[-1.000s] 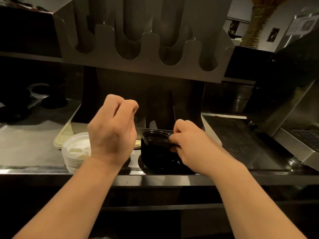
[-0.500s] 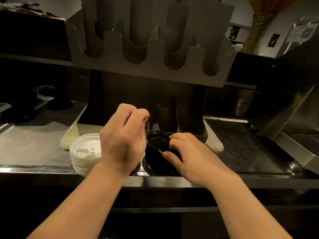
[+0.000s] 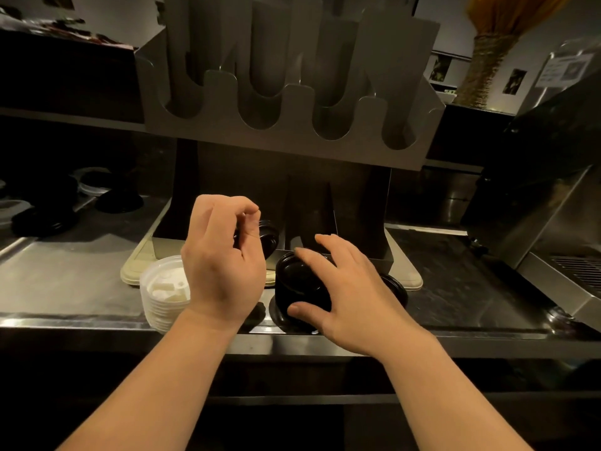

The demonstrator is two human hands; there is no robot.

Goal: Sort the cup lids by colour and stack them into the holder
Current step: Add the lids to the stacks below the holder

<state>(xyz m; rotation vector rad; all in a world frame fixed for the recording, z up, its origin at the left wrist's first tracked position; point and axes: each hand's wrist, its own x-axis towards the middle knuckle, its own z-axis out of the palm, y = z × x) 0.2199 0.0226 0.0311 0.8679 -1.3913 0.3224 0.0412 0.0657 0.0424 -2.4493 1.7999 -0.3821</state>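
Left hand [image 3: 224,268] pinches a black lid [image 3: 268,237] at its one o'clock. Right hand [image 3: 351,288], spread wide, touches the black stack [image 3: 292,284].

Head-worn camera, forward and down.

We find no words, brands or numbers that can be read here. A white paper notice [image 3: 567,68] on the dark machine [image 3: 553,157] at upper right carries lines of print, but they are too small and blurred for us to make out. Two small dark pictures [image 3: 514,81] on the far wall [image 3: 455,14] show us no lettering we can tell.
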